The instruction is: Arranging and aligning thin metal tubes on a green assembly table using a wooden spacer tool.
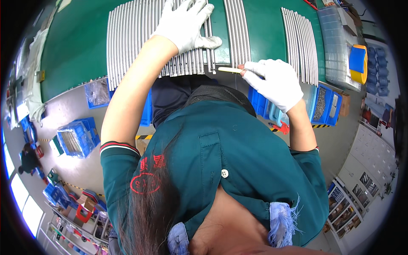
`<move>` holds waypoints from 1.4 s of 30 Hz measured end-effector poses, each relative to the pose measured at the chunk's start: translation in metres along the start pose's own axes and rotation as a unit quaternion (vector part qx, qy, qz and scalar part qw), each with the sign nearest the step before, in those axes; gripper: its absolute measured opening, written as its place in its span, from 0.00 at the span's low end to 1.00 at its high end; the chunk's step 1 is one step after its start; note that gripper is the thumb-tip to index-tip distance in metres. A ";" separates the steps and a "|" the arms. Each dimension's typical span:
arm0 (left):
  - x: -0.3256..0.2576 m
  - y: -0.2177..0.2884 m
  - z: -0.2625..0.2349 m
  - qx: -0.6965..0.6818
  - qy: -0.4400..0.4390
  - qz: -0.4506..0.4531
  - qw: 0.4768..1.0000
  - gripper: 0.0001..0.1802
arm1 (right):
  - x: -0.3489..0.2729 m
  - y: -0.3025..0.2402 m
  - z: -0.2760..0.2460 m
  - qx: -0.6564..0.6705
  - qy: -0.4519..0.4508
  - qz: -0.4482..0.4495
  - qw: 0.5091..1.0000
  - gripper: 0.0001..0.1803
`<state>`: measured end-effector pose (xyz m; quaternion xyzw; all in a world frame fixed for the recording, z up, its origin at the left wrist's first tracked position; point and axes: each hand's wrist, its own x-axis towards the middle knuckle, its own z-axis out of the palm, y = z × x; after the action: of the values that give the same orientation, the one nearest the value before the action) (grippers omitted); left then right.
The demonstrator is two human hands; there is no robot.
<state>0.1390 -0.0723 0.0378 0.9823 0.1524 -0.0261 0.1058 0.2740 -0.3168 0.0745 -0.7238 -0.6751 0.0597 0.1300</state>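
The person wears white gloves on both hands and leans over a desk [76, 46] with a green top. The left hand [185, 23] lies flat with spread fingers on a wide row of thin metal rods [127, 38], which lie side by side near the front edge of the desk; its grip is open and only presses on the rods. The right hand [274, 83] is at the front edge of the desk, and its grip is closed on a thin pale stick [229, 69], which points to the left, toward the wide row. A narrow group of rods [237, 29] lies just above this hand, and one more group [301, 42] lies further to the right. At the right end of the desk there is a clear plastic tray [335, 46] and a blue and yellow tool [358, 61]. Blue bins [325, 106] stand on the floor below the desk.
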 end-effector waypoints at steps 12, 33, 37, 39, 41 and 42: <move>-0.002 0.007 -0.006 0.025 0.004 0.001 1.000 0.57 | 0.000 -0.005 -0.004 -0.070 0.007 -0.029 0.997 0.12; 0.001 0.008 -0.009 0.018 0.022 0.019 0.999 0.55 | -0.008 -0.006 0.001 -0.084 0.031 -0.051 0.995 0.12; 0.001 0.008 -0.008 0.019 0.019 0.022 0.999 0.55 | -0.007 -0.010 0.001 -0.086 0.033 -0.049 0.995 0.11; 0.001 0.008 -0.007 0.030 0.022 0.020 0.999 0.55 | -0.007 -0.011 0.000 -0.086 0.034 -0.049 0.995 0.11; 0.002 0.009 -0.007 0.028 0.027 0.023 0.999 0.55 | -0.008 -0.011 0.000 -0.100 0.045 -0.046 0.993 0.12; 0.002 0.009 -0.007 0.028 0.027 0.023 0.999 0.55 | -0.008 -0.012 0.000 -0.100 0.045 -0.046 0.993 0.12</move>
<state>0.1437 -0.0787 0.0464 0.9884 0.1320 -0.0013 0.0747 0.2619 -0.3238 0.0765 -0.7031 -0.7039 -0.0467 0.0895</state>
